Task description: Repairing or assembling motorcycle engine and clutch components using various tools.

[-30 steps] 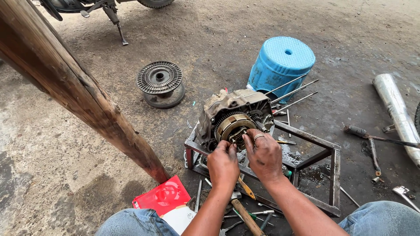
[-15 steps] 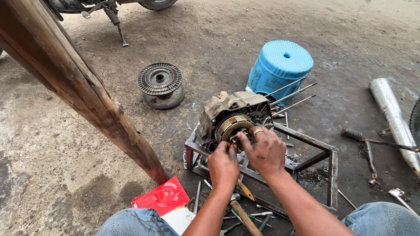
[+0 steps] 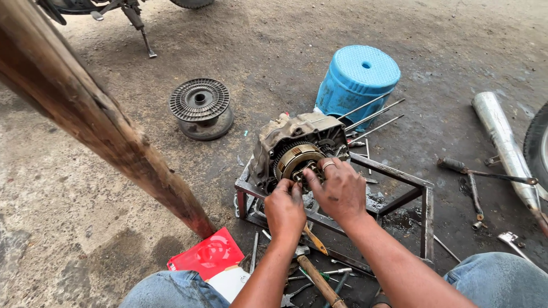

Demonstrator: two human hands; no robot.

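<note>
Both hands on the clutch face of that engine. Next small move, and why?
Probably keep seating the small part at the clutch rim: left hand pinches at its lower edge, right hand fingertips press beside it. The engine sits tilted on the metal frame, so steady pressure seems wise. The part itself is hidden.

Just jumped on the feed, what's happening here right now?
A person sits on the ground working on an engine held in a metal frame. Both hands are at its round clutch: the left hand with fingertips at the lower edge, the right hand against its right side. Whether either actually grips anything is unclear. A blue stool stands behind, a finned disc lies to the left, and tools are scattered below.
</note>
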